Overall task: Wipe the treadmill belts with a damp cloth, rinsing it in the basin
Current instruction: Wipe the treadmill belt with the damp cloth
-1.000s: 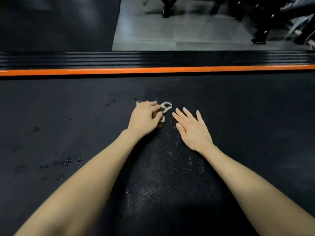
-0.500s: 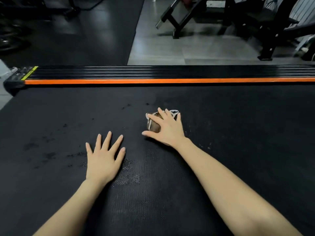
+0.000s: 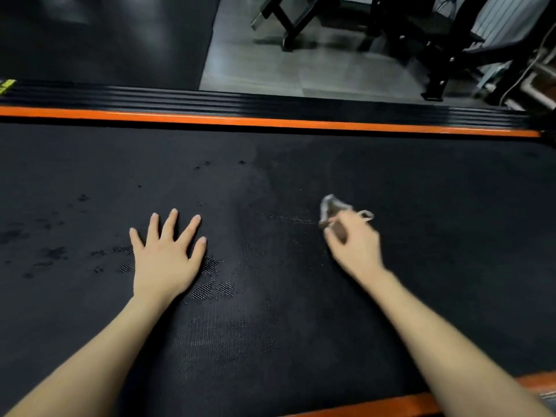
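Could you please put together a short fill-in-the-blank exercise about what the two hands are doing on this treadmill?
1. The right hand grips a small crumpled ____.
2. The left hand lies flat, fingers spread, on the treadmill ____.
3. The long stripe ahead of both hands is coloured ____.

Missing words: cloth; belt; orange.

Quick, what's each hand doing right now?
Left hand: open, fingers spread flat on the treadmill belt.
Right hand: closed, gripping the small cloth against the belt; a bit blurry.
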{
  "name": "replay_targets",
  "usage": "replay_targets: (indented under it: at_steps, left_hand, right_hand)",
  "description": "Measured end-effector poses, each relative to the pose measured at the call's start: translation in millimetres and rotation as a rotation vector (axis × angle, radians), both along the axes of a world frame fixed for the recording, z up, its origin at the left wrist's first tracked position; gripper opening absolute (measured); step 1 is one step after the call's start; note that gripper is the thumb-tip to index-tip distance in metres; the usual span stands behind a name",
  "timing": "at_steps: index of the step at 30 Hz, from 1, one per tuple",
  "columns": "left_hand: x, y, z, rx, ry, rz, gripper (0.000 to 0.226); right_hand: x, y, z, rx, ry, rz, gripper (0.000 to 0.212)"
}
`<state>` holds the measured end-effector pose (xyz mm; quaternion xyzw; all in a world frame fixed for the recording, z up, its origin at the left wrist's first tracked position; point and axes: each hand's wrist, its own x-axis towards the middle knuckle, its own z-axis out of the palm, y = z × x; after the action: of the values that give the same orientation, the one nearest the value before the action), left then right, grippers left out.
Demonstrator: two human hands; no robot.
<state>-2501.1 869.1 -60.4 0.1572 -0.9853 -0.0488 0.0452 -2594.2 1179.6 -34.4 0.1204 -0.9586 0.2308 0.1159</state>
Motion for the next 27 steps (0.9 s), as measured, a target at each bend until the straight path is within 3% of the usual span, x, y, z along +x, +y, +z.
replay_targets:
  at_steps: [4, 7, 9, 13, 17, 19, 22, 23, 25, 27]
  left_hand:
    - [3, 0, 1, 0.023, 0.016, 0.001, 0.066]
    - [2, 1, 1, 0.016, 0.008, 0.001, 0.066]
    - [1, 1, 1, 0.014, 0.011, 0.006, 0.066]
    - [2, -1, -1, 0.015, 0.026, 0.001, 0.067]
    - [2, -2, -3, 0.020, 0.032, -0.004, 0.067]
    - [2, -2, -4, 0.018, 0.036, 0.004, 0.066]
    - [1, -1, -4, 0.013, 0.031, 0.017, 0.064]
    - [0, -1, -4, 0.010, 0.030, 0.017, 0.064]
    - [0, 0, -4, 0.009, 0.030, 0.014, 0.062]
    - [1, -1, -4, 0.008, 0.027, 0.015, 0.063]
  right_hand:
    - [85, -30, 1, 0.120, 0.080, 0.417, 0.032]
    - [66, -21, 19, 0.476, 0.155, 0.425, 0.051]
    - [47, -31, 25, 0.542, 0.062, 0.495, 0.061]
    - [53, -42, 5, 0.256, -0.148, 0.651, 0.047]
    - [29, -7, -4, 0.153, 0.003, 0.636, 0.030]
    - [-9, 1, -5, 0.122, 0.045, 0.412, 0.025]
    - [-59, -11, -4, 0.049, -0.067, -0.109, 0.027]
    - [-63, -25, -4, 0.036, -0.066, -0.182, 0.029]
    - [-45, -62, -7, 0.000, 0.015, -0.080, 0.036]
    - [-5, -92, -9, 0.007, 0.037, 0.201, 0.041]
